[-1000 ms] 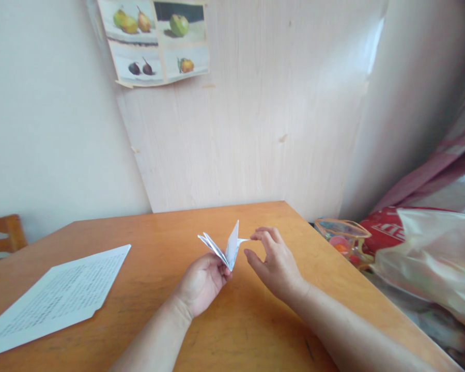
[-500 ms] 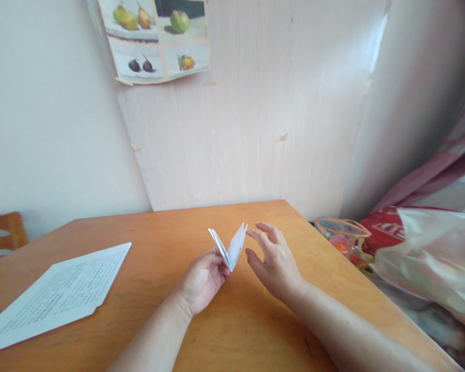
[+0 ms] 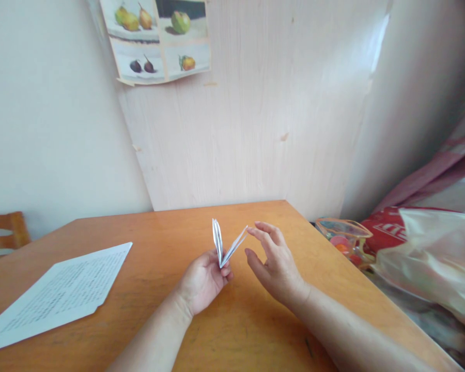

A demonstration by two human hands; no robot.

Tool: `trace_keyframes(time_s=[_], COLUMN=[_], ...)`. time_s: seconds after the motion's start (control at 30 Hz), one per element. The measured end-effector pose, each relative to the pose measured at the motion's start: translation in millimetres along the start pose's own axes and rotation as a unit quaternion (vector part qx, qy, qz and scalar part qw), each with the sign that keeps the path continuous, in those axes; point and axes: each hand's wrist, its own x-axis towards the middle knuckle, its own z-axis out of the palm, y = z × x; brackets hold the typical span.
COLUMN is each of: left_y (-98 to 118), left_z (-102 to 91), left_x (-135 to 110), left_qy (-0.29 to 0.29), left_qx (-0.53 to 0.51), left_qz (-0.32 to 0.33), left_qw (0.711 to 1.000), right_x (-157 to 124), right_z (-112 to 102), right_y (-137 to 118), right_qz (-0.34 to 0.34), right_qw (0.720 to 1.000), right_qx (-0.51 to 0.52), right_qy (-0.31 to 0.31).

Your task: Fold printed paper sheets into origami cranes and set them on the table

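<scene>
My left hand (image 3: 204, 281) grips a small folded piece of white paper (image 3: 218, 243) at its lower crease, above the table. Two upright flaps of the paper spread apart in a V, and part of its base is hidden by my fingers. To the right, my right hand (image 3: 273, 261) has its fingers apart and holds nothing. Its index fingertip is at the top edge of the paper's right flap; whether it touches I cannot tell.
Printed white sheets (image 3: 67, 292) lie on the left of the wooden table (image 3: 151, 330). Beyond the table's right edge are plastic bags (image 3: 430, 258) and a clear bag of colourful items (image 3: 343, 240). A chair back (image 3: 8, 230) stands at the left, and a fruit picture (image 3: 158, 41) hangs behind.
The folded paper has turned in my left hand: its left flap stands more upright and its right flap leans further outward, towards my right fingertips. My right hand has barely moved.
</scene>
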Motion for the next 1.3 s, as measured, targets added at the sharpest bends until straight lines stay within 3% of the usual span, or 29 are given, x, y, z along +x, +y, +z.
trace_keyframes(time_s=[0.17, 0.47, 0.6, 0.73, 0.87, 1.3], left_y=[0, -3, -1, 1, 2, 0], left_z=[0.8, 0.1, -0.5, 1.7, 3.7, 1.3], left_x=[3, 6, 5, 3, 1, 4], left_qy=[0.015, 0.032, 0.023, -0.026, -0.043, 0.001], left_qx=[0.004, 0.033, 0.076, 0.115, 0.146, 0.204], left_qz=[-0.002, 0.011, 0.039, 0.072, 0.11, 0.166], left_qw=[1.0, 0.999, 0.996, 0.99, 0.982, 0.965], right_x=[1, 6, 3, 0, -2, -5], right_z=[-2, -9, -3, 3, 5, 5], right_y=[-2, -11, -5, 1, 0, -1], right_qz=[-0.002, 0.0, 0.048, 0.118, 0.146, 0.222], right_qw=[0.999, 0.995, 0.992, 0.979, 0.967, 0.918], right_qx=[-0.043, -0.062, -0.009, 0.082, 0.135, 0.262], right_qy=[-0.003, -0.081, -0.114, -0.146, -0.16, -0.197])
